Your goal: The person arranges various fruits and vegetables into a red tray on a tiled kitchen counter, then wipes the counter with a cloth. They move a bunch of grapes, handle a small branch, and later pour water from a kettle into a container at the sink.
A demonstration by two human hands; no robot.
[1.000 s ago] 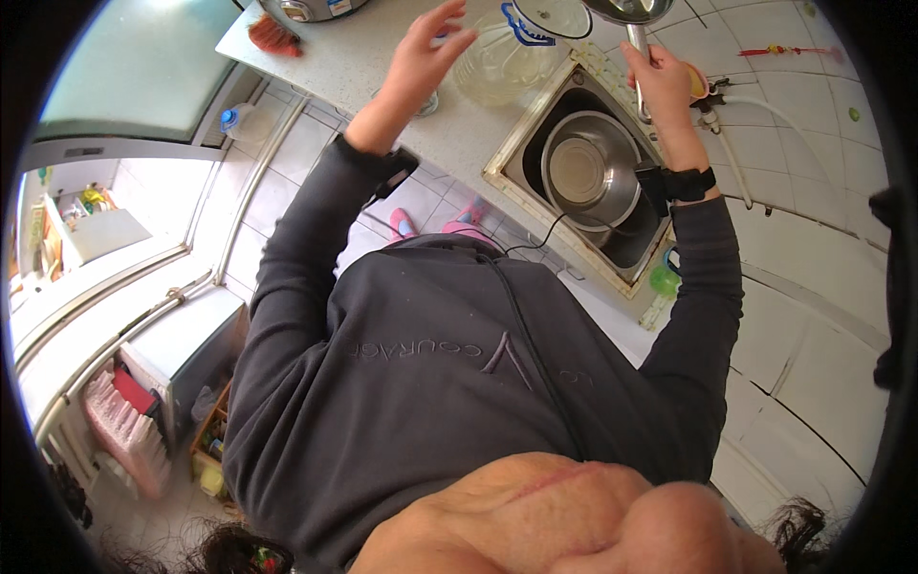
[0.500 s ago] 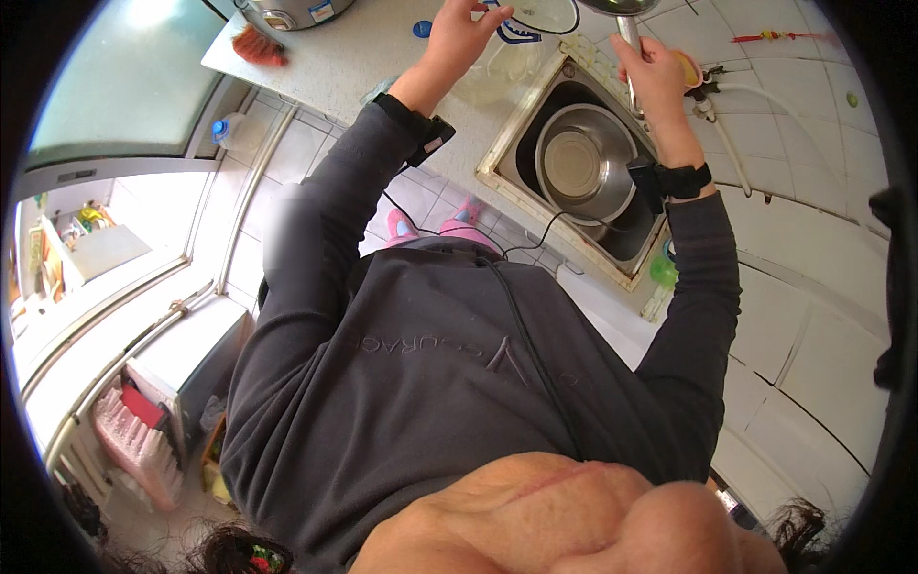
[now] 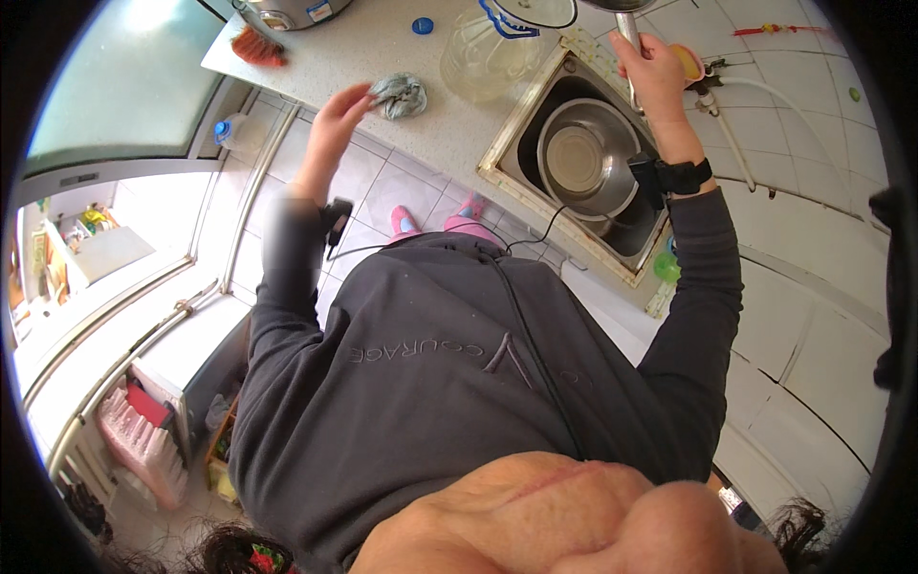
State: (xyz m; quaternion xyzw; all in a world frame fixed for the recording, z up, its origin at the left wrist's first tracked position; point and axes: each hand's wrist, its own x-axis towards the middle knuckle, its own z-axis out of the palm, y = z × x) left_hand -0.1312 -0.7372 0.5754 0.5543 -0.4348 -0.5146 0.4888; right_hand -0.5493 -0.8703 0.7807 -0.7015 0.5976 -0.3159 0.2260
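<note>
My right hand (image 3: pixel 653 73) is closed around the metal handle (image 3: pixel 627 31) of a pan whose bowl runs out of the top of the picture, above the sink (image 3: pixel 593 172). A round steel bowl (image 3: pixel 583 158) lies in the sink below it. My left hand (image 3: pixel 337 120) hovers at the counter's front edge, fingertips touching or almost touching a crumpled grey cloth (image 3: pixel 400 94) on the speckled counter (image 3: pixel 382 48). I cannot tell whether the fingers grip the cloth.
A clear plastic jug (image 3: pixel 483 53) with a blue handle stands left of the sink. A steel pot (image 3: pixel 287 11), an orange brush (image 3: pixel 258 48) and a blue cap (image 3: pixel 423 26) lie further along the counter. White tiled wall on the right; tiled floor below.
My left hand has pulled back from near the jug toward the counter's front edge, ending at the grey cloth. The right hand keeps its hold on the pan handle above the sink.
</note>
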